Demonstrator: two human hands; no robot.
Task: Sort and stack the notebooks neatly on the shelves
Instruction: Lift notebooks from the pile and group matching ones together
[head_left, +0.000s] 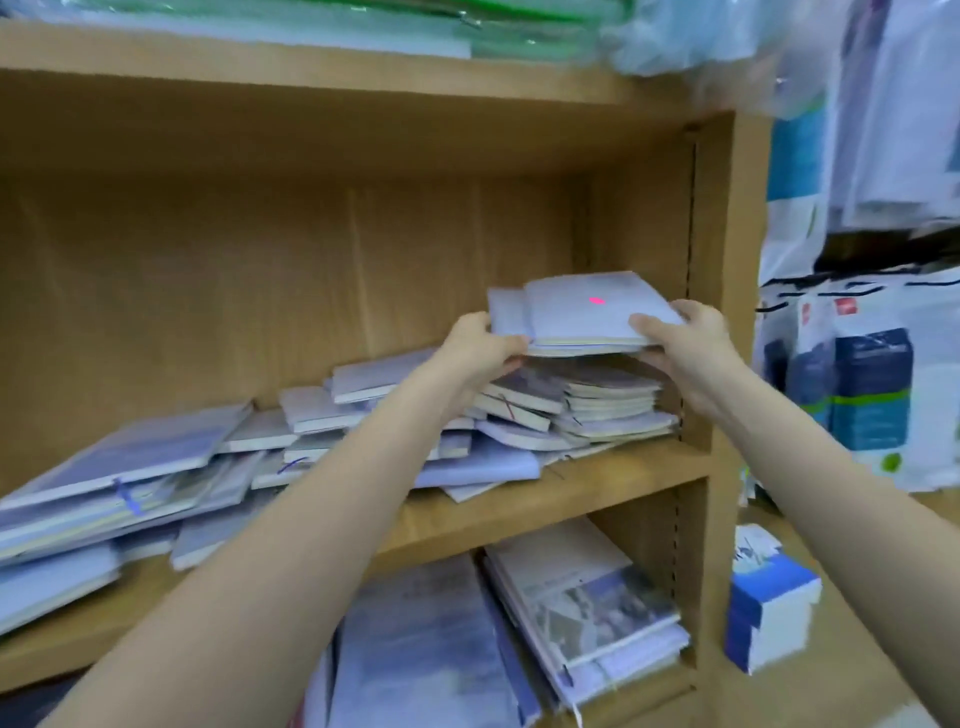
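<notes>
**Small bundle held above the right-hand pile**

A small bundle of pale notebooks (582, 312) sits right of centre in the frame, held level above the stacked pile (597, 405) at the shelf's right end. The left hand (480, 348) pinches its left edge, thumb on top; the right hand (685, 343) clamps the right edge the same way. Gripping both sides probably keeps the covers squared for stacking. Leftward, loose notebooks (156, 467) sprawl across the wooden shelf (597, 483), unsorted. More lie on the lower shelf (587, 597). A pink dot shows on the top cover; any lettering is too blurred to read.
</notes>
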